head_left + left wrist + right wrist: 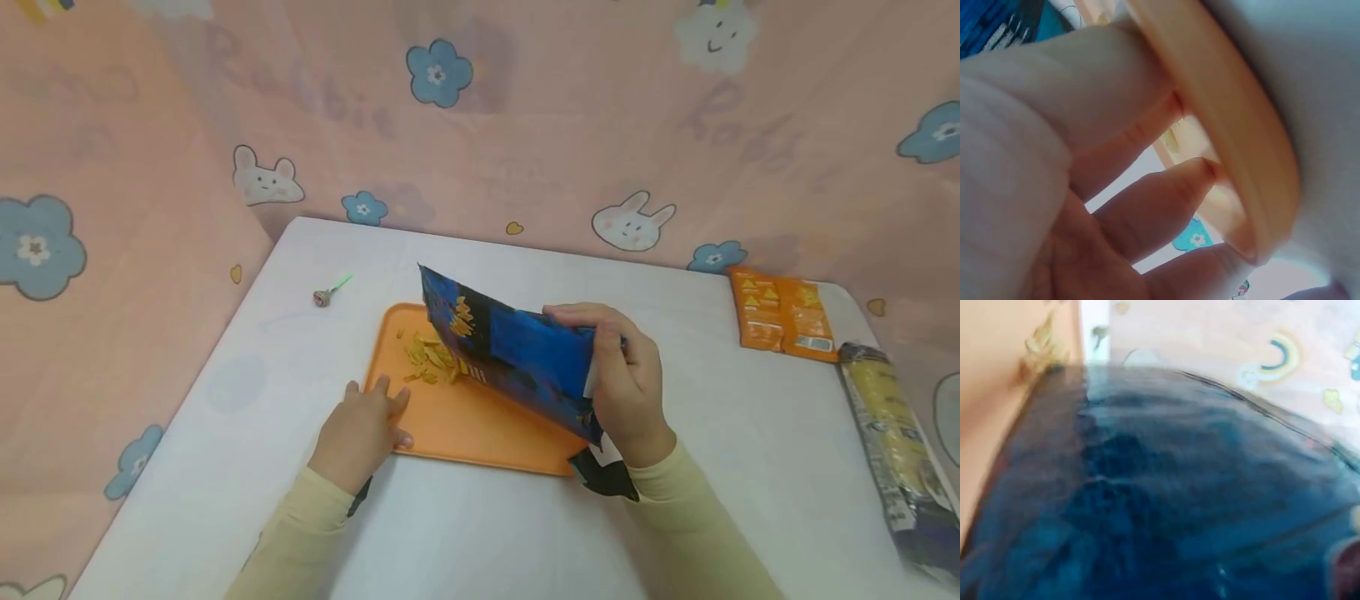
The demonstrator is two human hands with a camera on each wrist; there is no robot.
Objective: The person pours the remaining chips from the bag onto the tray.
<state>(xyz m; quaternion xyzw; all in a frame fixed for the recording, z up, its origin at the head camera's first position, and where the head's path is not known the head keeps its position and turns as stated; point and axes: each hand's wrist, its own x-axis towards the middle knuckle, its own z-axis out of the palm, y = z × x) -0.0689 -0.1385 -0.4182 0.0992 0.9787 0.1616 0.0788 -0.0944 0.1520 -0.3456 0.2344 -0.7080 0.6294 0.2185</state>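
In the head view my right hand (630, 379) grips a dark blue snack bag (525, 350) by its right end. The bag slants down to the left over an orange tray (480, 442). Broken yellow chip pieces (429, 354) lie in the tray's left part, beside the bag's lower end. My left hand (360, 433) rests its spread fingers on the tray's near left corner. Up close in the left wrist view, fingers (1154, 200) touch the tray's rim (1229, 125). The bag (1147, 487) fills most of the right wrist view and hides the right hand's grip.
A wrapped lollipop (322, 297) with a green stick lies behind the tray, to the left. Orange packets (783, 312) lie at the table's far right, with a long shiny bag (896, 458) in front of them. Printed pink cloth (525, 150) hangs behind the white table (465, 533).
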